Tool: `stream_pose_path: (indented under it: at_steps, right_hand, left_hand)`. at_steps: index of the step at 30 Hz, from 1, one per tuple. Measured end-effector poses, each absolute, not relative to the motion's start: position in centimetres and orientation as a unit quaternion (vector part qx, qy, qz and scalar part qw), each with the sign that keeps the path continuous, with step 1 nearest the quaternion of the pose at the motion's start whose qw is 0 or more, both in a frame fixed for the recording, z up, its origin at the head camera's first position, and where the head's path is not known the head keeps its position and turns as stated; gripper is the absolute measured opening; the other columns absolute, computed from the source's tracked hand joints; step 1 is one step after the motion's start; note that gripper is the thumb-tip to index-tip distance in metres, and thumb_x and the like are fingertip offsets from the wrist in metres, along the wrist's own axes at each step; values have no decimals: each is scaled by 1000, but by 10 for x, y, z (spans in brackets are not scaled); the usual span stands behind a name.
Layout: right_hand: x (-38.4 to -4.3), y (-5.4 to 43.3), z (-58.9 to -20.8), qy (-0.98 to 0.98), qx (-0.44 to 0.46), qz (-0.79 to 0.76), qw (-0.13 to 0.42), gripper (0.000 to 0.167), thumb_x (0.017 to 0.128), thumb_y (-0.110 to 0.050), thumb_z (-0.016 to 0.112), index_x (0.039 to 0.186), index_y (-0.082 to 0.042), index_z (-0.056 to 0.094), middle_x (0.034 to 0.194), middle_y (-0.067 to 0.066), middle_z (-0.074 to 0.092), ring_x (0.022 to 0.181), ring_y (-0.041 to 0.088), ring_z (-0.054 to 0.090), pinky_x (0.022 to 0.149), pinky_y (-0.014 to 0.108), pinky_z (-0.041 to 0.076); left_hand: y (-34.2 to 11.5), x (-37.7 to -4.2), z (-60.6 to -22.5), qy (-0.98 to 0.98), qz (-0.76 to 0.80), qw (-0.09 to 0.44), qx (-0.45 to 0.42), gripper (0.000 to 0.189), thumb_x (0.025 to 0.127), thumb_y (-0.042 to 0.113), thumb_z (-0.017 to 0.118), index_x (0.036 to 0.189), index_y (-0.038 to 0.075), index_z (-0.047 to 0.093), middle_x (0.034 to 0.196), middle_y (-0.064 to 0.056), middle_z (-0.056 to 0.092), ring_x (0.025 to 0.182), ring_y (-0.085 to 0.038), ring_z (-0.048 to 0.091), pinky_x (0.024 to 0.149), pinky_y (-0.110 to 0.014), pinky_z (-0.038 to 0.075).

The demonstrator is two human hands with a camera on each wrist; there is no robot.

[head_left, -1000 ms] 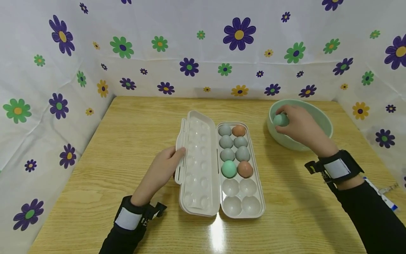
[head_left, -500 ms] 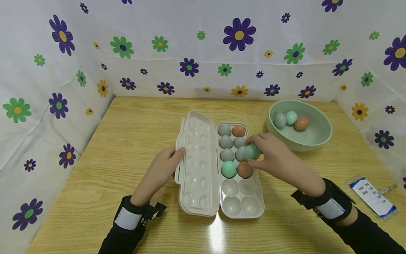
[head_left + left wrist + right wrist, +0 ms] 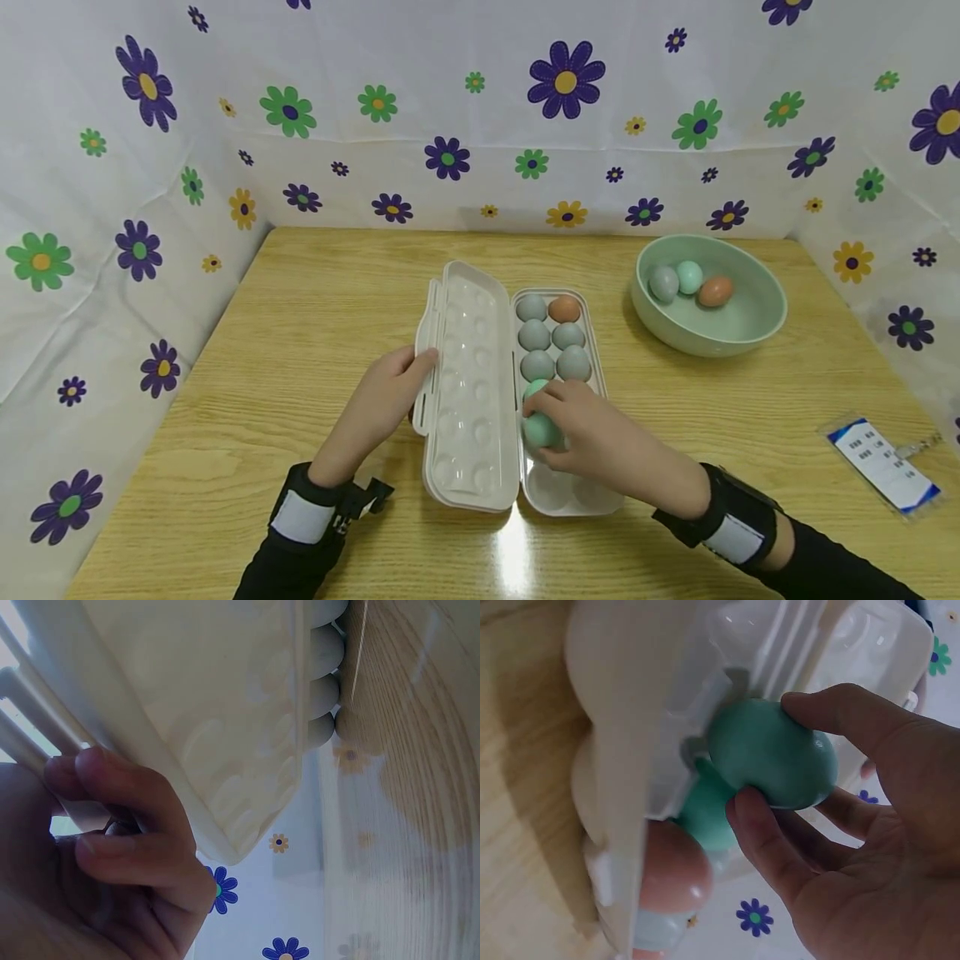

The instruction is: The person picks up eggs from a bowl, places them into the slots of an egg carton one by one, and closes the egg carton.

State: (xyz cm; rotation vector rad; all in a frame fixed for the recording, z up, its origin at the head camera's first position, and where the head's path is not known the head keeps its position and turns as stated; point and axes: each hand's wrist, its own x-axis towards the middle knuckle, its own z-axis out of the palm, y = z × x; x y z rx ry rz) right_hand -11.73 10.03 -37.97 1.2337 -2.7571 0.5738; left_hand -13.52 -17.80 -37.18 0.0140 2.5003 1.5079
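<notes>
A white plastic egg carton lies opened out on the table, its lid [image 3: 474, 383] raised toward the left. My left hand [image 3: 382, 390] grips the lid's outer edge, thumb on top; the left wrist view shows the fingers [image 3: 142, 859] curled at that edge. Between thumb and fingertips my right hand [image 3: 600, 429] pinches a green egg [image 3: 769, 754]. It is over the left cup of the fifth row in the egg tray [image 3: 613, 498], close in front of a mint egg [image 3: 709, 814]. Grey eggs [image 3: 573, 363] and a brown egg [image 3: 564, 309] fill the rows behind. My right hand hides the brown egg [image 3: 676, 870] beside the mint one in the head view.
At the back right stands a pale green bowl [image 3: 757, 321] with a grey egg [image 3: 663, 283], a mint egg [image 3: 689, 277] and a brown egg [image 3: 716, 292] inside. A badge in a clear sleeve [image 3: 885, 467] lies at the right. Flower-patterned cloth [image 3: 480, 108] encloses the table.
My right hand has lifted the green egg out of the bowl and carried it left and nearer, to the carton's front rows. My left hand keeps its grip on the lid.
</notes>
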Motion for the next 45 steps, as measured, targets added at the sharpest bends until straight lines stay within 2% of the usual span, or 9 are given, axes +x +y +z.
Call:
stream_pose_path:
  at_steps: [7, 18, 32, 45]
  right_hand:
    - [-112, 99, -388, -905, 387, 172, 20, 36, 76, -13, 87, 104, -12, 65, 98, 1, 63, 90, 21, 49, 82, 34, 40]
    - [-112, 99, -386, -905, 390, 168, 17, 34, 78, -14, 87, 105, -12, 66, 99, 0, 63, 91, 19, 50, 83, 34, 40]
    - [-113, 98, -386, -908, 390, 155, 18, 37, 76, -16, 89, 105, -12, 66, 98, 0, 63, 91, 19, 54, 86, 36, 41]
    - [-113, 98, -384, -910, 386, 153, 9, 35, 77, -17, 89, 104, -14, 67, 98, 0, 64, 90, 19, 50, 83, 34, 41]
  left_hand:
    - [-178, -135, -372, 850, 514, 112, 4, 49, 107, 42, 41, 134, 6, 61, 91, -12, 71, 71, -17, 67, 64, -33, 55]
    - [-177, -135, -370, 850, 514, 112, 2, 49, 107, 43, 42, 133, 6, 62, 92, -13, 71, 71, -17, 67, 64, -32, 55]
    - [-177, -136, -370, 854, 508, 114, 0, 47, 107, 42, 42, 130, 6, 63, 89, -11, 71, 70, -17, 66, 67, -36, 57]
    - [-178, -134, -371, 844, 525, 114, 5, 47, 107, 41, 43, 132, 6, 62, 91, -12, 71, 69, -16, 66, 62, -31, 54]
